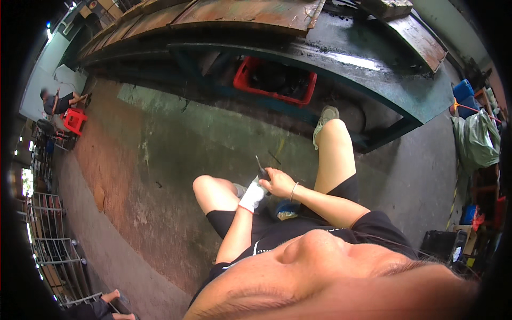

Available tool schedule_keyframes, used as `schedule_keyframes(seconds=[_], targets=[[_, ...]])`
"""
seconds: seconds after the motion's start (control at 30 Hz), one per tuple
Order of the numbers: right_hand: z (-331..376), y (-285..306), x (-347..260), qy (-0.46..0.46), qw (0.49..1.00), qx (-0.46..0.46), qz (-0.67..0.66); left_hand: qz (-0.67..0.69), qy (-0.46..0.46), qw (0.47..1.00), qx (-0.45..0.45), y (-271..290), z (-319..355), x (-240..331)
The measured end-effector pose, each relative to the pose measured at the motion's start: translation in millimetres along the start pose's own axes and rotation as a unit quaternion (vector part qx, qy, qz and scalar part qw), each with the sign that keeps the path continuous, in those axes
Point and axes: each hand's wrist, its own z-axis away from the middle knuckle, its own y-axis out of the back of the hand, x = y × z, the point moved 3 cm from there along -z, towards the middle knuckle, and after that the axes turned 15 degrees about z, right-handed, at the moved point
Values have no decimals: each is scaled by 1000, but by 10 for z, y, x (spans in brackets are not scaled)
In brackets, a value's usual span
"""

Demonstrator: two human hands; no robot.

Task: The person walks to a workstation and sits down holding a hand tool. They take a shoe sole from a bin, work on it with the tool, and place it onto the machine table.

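One bare right hand (279,183) held a dark, thin-shafted tool (263,174) between the knees (204,188), just beside a white-gloved left hand (252,196) whose grip I could not tell, and keeping skin behind the metal tip (257,159) seemed safest.

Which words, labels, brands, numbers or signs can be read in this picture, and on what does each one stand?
None can be read reliably.
Black fabric clothing on the person: small white lettering, too small and slanted to read.
Black box-shaped container at the right: a pale patch, perhaps a label; too small to read.
Slim dark-handled tool at the hands: no lettering visible.
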Motion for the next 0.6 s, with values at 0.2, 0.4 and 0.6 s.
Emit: schedule_keyframes(seconds=[0.2,0.4,0.6], targets=[[8,-44,38,12,1000,-1,2,-33,20,999,9,2,-2,-79],[-39,38,-86,32,997,36,-60,92,7,994,60,-151,86,66],[-60,645,-122,41,990,41,-132,-181,79,979,60,-619,226,353]])
